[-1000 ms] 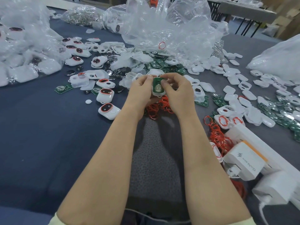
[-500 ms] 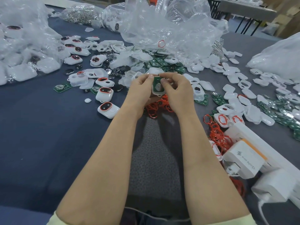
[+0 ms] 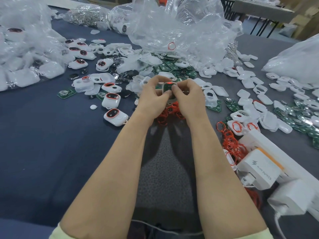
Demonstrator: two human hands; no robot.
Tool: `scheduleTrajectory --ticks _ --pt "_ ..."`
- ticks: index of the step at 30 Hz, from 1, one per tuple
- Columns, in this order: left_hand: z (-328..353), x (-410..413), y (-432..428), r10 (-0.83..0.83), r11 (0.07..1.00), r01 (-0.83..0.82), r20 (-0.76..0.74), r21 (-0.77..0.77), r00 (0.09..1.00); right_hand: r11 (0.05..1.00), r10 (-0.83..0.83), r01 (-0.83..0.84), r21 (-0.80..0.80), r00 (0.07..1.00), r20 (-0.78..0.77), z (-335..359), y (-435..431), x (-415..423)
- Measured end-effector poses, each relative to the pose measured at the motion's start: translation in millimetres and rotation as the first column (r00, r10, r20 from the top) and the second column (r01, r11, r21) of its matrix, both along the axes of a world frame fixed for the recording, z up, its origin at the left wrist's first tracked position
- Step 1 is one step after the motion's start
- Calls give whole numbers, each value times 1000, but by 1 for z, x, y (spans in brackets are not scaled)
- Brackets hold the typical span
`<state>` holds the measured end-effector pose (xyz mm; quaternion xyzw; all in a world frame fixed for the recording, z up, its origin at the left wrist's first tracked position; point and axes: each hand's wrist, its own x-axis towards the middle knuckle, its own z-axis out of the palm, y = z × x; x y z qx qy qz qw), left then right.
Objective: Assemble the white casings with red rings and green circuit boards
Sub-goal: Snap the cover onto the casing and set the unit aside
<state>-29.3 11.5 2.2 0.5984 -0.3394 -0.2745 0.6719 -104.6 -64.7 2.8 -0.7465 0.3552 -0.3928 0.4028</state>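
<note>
Light: a small red light (image 3: 170, 83) now glows at the top of the green circuit board (image 3: 167, 88). It was not glowing a second ago.
Board: before, you could see a shiny pale patch in its middle. Now the middle looks dark green.
Your hands: your left hand (image 3: 151, 96) and your right hand (image 3: 189, 98) have squeezed in a little closer around the white casing (image 3: 172, 101). Less of its white shows between your fingers (image 3: 175, 89) than before.
View: the things on the bench (image 3: 51, 144) sit a tiny bit higher in the picture than they did a second ago.
</note>
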Motion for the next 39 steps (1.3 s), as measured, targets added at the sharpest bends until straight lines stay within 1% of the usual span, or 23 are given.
scheduleTrajectory --ticks 5,8,12,20,25,28,31,34,39 --pt "1 -5 -1 -5 1000 4 -22 -24 1000 997 -12 5 80 996 85 0 0 0" --pt "1 -5 -2 -5 1000 4 -7 -13 1000 997 -14 8 79 997 77 -1 0 1" --pt "0 -5 -2 25 999 -26 24 29 999 999 -36 35 34 999 34 -3 1 4" --pt "1 -7 -3 34 999 -34 -16 32 999 996 -55 49 71 995 84 -3 1 6" --pt "-1 -4 -2 62 992 -65 34 104 997 998 -56 55 37 998 25 -5 2 7" --pt "-2 -3 -3 84 990 -88 43 108 996 997 -57 55 53 998 31 -4 3 7" --pt "-2 -5 -4 69 994 -69 2 84 998 994 -65 59 88 995 71 -4 3 7" --pt "-3 -5 -6 48 996 -45 -39 77 998 993 -69 63 95 996 63 -5 2 7" --pt "-3 -5 -6 21 998 -20 -26 63 999 984 -96 82 161 992 82 -5 0 6"
